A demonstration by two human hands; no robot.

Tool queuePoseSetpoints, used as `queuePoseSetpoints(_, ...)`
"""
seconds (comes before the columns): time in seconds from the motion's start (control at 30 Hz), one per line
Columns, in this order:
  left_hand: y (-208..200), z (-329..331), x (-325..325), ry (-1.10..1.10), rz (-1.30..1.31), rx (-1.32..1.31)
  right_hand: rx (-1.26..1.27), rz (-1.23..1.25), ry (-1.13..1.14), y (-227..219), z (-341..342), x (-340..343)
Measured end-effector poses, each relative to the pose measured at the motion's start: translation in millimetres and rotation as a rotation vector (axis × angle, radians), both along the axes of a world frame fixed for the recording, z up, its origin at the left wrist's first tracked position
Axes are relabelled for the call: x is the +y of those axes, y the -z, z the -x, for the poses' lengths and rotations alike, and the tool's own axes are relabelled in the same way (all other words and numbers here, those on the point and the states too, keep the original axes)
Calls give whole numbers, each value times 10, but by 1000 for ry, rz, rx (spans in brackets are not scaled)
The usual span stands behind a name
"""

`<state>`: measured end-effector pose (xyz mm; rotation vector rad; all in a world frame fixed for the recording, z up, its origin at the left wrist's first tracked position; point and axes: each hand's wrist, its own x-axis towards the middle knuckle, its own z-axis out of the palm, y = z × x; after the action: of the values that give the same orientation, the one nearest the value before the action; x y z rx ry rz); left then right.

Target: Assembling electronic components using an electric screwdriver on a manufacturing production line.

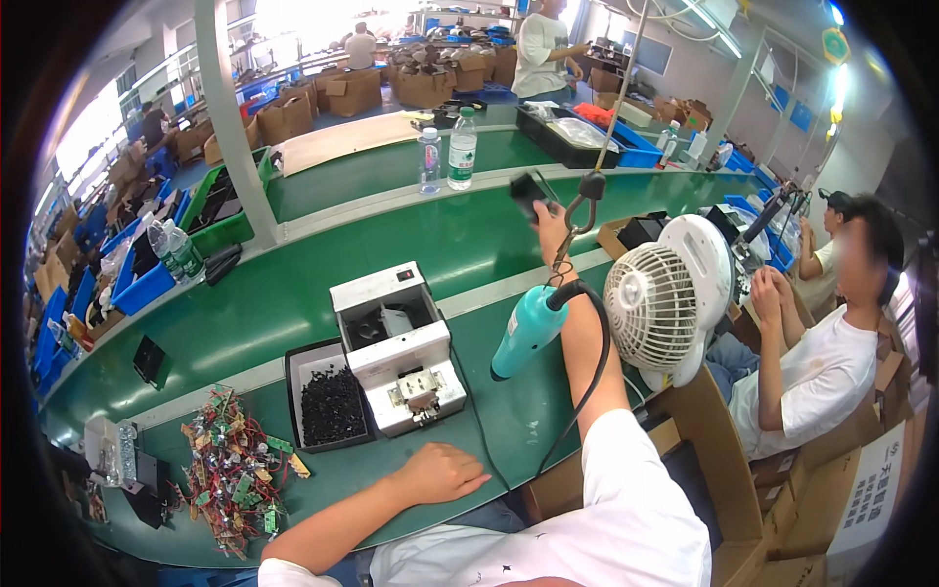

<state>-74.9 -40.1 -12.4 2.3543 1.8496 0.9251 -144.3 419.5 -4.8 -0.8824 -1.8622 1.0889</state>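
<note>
My right hand [552,231] reaches over the green conveyor belt and grips a small black plastic case [529,192], blurred, its exact kind unclear. In front of that forearm hangs a teal electric screwdriver [529,333] on a coiled cord and hook. My left hand [442,474] lies on the near edge of the green bench, fingers loosely laid down and nothing visible in them. Beyond it stands a white screw-feeder machine [406,377]. Beside the machine, a black tray [296,401] holds small black parts. Farther left sits a heap of wired circuit boards [235,470].
A white fan [657,303] stands right of my right forearm. Another black case [150,360] lies on the belt [293,328] at left. Two bottles [462,150] stand on the far ledge. A person in a white shirt [817,377] sits at right, near cardboard boxes [709,450].
</note>
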Motion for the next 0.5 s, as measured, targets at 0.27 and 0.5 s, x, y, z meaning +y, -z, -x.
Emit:
queuePoseSetpoints(0.27, -1309, 584, 92, -328, -721, -499, 485, 879, -1364, -1355, -302, -1919)
queuePoseSetpoints(0.5, -1505, 771, -185, -212, -474, -711, -64, 1040, -1472, -1371, -433, -2579)
